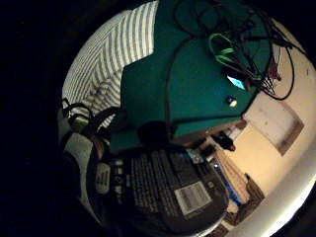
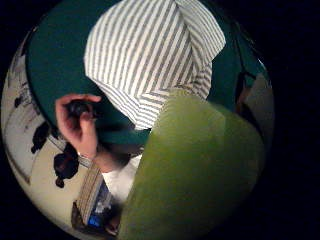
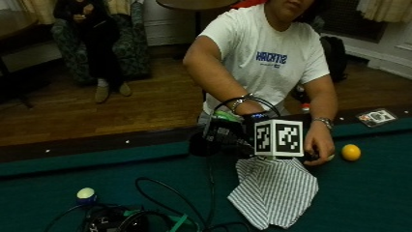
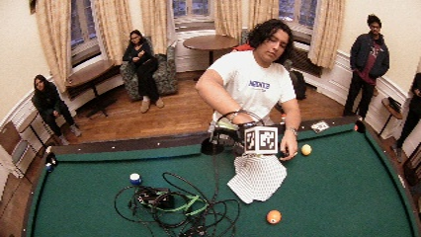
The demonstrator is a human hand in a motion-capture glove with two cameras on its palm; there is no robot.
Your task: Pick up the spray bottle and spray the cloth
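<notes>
A grey-and-white striped cloth (image 3: 273,191) lies crumpled on the green felt table (image 3: 360,193) in front of the person. My gloved right hand (image 3: 225,134) hovers just above the cloth's near-rail edge and grips the spray bottle. The bottle's green body (image 2: 195,170) fills much of the thumb side palm view. Its black label with a barcode (image 1: 168,192) fills the little finger side view. The cloth (image 2: 150,55) lies below the bottle. From outside, the hand and its rig hide most of the bottle. The bare left hand (image 3: 318,147) rests on the felt at the cloth's corner, holding a small dark thing (image 2: 77,107).
A yellow ball (image 3: 351,152) sits beside the left hand, an orange ball (image 4: 273,216) lies beyond the cloth, and a blue-and-white ball (image 4: 135,177) lies off to the side. A tangle of black and green cables (image 4: 171,207) covers the felt near the cloth. The wooden rail (image 3: 96,145) runs behind the hand.
</notes>
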